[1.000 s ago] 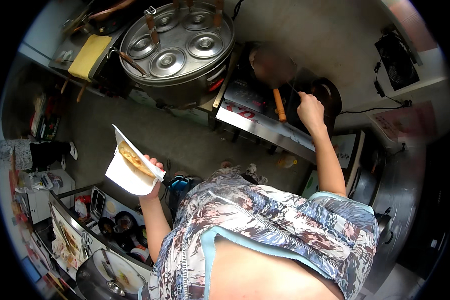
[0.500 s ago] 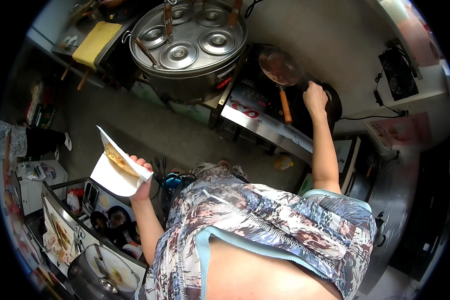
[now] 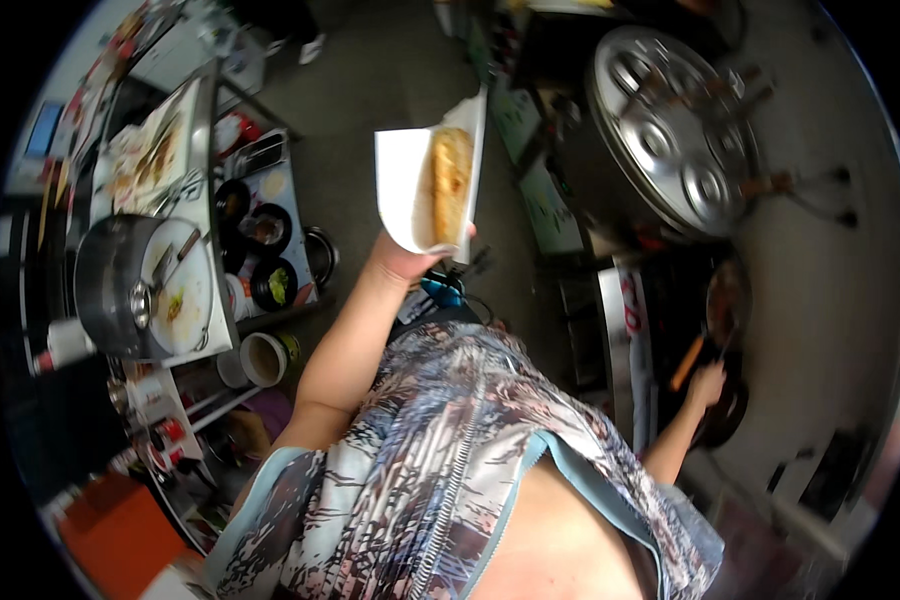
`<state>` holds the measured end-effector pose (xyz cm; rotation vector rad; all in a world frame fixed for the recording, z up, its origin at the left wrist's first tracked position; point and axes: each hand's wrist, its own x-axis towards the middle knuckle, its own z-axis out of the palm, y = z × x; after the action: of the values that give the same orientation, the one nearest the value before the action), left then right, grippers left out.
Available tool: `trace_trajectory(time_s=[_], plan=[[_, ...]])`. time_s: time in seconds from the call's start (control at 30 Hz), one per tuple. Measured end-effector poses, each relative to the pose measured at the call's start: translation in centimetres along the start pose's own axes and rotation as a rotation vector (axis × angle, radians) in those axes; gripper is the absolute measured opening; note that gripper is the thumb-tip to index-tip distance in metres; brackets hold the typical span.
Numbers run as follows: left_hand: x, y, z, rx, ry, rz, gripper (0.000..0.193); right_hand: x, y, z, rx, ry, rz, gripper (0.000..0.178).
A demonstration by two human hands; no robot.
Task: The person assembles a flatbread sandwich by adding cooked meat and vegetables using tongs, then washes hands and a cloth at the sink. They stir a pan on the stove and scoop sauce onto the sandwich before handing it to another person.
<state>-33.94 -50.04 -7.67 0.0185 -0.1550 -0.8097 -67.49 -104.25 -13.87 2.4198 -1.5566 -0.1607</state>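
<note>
A cramped street-food cooking space fills the view, grey floor in the middle and work surfaces on both sides, all bent by the wide lens. On the right stands a big round steel steamer lid [image 3: 675, 140] with several small round caps and wooden-handled tools across it; below it a dark stove area carries a frying pan [image 3: 722, 300] with an orange handle. On the left a steel counter [image 3: 205, 200] holds a large grey pot [image 3: 120, 285] and a white plate with food scraps, with small dark bowls [image 3: 260, 255] of toppings on a lower shelf just beside it. The left hand [image 3: 402, 262] is raised, its fingers closed under a folded white paper tray [image 3: 420, 190] that holds a golden-brown fried piece [image 3: 451, 180], so one portion looks already plated and lifted well apart from the stove. The right hand [image 3: 708, 385] is wrapped round the pan's orange handle [image 3: 686, 362], which suggests cooking at the stove is not finished; what lies in the pan is too blurred to tell
</note>
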Motion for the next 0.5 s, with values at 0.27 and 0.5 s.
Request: trace_trajectory(time_s=[0.27, 0.5], plan=[[0.1, 12.6, 0.1, 0.207, 0.053, 0.173, 0.042, -4.6, -18.3, -20.4, 0.288, 0.247, -0.183, 0.044], [-7.9, 29.9, 0.2, 0.292, 0.123, 0.410, 0.042, -17.0, -57.9, -28.8, 0.710, -0.014, -1.186, 0.028]])
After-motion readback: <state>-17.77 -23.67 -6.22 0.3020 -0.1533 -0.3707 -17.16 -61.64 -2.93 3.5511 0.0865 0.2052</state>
